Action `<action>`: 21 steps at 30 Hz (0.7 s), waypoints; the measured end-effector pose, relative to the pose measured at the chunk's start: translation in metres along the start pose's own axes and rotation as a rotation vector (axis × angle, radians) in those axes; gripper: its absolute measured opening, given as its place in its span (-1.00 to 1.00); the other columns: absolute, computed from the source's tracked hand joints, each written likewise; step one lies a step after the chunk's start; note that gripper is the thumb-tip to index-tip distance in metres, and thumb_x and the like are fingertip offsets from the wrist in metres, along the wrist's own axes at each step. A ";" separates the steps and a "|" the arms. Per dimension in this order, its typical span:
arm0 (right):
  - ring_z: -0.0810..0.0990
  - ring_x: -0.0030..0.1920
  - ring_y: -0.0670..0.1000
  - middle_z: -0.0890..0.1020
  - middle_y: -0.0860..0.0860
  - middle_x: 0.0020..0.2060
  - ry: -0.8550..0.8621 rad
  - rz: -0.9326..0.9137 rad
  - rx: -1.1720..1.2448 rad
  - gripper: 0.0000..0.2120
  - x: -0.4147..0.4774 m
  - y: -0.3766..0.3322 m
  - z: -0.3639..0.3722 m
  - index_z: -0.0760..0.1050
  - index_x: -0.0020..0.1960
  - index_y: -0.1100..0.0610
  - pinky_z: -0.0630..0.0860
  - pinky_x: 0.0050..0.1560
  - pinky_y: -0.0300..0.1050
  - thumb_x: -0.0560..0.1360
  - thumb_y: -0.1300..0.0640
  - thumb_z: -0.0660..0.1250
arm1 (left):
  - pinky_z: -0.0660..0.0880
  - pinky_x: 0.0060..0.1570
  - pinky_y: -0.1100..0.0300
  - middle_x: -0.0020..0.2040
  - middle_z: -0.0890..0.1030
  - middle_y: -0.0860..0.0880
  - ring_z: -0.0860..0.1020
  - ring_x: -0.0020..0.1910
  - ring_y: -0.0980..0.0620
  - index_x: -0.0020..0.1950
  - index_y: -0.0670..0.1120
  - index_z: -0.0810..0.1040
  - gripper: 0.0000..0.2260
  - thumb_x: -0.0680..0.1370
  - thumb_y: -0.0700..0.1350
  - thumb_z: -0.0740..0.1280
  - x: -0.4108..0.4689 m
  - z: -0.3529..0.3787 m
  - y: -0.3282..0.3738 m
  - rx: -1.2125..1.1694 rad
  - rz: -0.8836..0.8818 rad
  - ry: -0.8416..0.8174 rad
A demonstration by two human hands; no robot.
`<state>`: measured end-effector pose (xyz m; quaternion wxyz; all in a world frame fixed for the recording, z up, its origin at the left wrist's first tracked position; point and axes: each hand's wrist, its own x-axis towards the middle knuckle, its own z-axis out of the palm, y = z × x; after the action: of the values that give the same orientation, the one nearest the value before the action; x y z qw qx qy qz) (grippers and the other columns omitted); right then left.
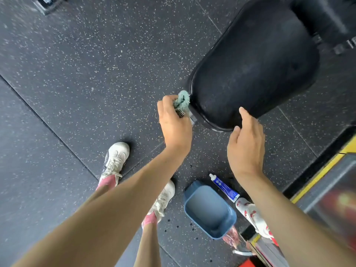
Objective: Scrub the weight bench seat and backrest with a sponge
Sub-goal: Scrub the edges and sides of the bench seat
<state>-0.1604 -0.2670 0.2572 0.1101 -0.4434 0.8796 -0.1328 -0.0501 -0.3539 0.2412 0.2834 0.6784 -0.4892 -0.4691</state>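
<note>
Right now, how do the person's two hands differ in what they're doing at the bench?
The left hand grips a teal sponge, fingers curled round it; the right hand holds nothing, fingers loosely straight. The left hand holds the sponge against the side rim of the black seat; the right hand reaches over its near end, and contact there is unclear. Both are bare and at the seat's rim.
</note>
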 end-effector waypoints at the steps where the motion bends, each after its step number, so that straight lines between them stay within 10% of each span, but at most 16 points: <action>1: 0.47 0.16 0.20 0.50 0.20 0.21 0.009 0.021 0.015 -0.59 0.007 -0.005 -0.003 0.34 0.39 0.21 0.46 0.13 0.15 0.55 0.33 0.22 | 0.30 -0.16 0.51 0.01 0.45 -0.04 0.38 -0.18 0.18 0.02 -0.06 0.39 -0.79 0.51 -0.35 0.24 0.014 -0.002 0.006 -0.034 -0.019 -0.002; 5: 0.36 0.25 0.19 0.34 0.17 0.33 -0.041 0.120 -0.024 -0.58 0.041 -0.032 -0.010 0.33 0.39 0.18 0.42 0.17 0.16 0.54 0.22 0.26 | 0.48 -0.09 0.10 -0.01 0.55 -0.02 0.47 -0.12 0.04 0.04 -0.01 0.43 -0.85 0.55 -0.24 0.27 0.061 -0.009 0.025 -0.148 -0.052 -0.113; 15: -0.13 0.53 0.18 -0.13 0.10 0.55 -0.347 0.321 0.013 -0.15 0.155 -0.085 -0.005 -0.07 0.55 -0.02 0.10 0.42 0.24 0.47 -0.06 0.40 | 0.41 0.22 0.08 0.15 0.53 -0.08 0.49 0.16 -0.04 0.23 -0.04 0.55 -0.70 0.55 -0.29 0.27 0.156 0.011 0.051 0.166 0.179 -0.524; 21: -0.09 0.53 0.19 -0.08 0.07 0.55 -0.376 0.397 -0.033 -0.03 0.172 -0.092 0.004 -0.06 0.55 -0.01 0.21 0.37 0.35 0.37 0.03 0.51 | 0.48 -0.06 -0.04 -0.06 0.53 -0.09 0.49 -0.03 -0.11 0.16 -0.04 0.64 -0.55 0.43 -0.46 0.25 0.154 0.027 0.050 0.303 0.498 -0.579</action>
<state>-0.1903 -0.4589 0.2705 0.2881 -0.2807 0.9155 -0.0097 -0.0815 -0.5133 0.2169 0.1359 0.4135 -0.7614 -0.4804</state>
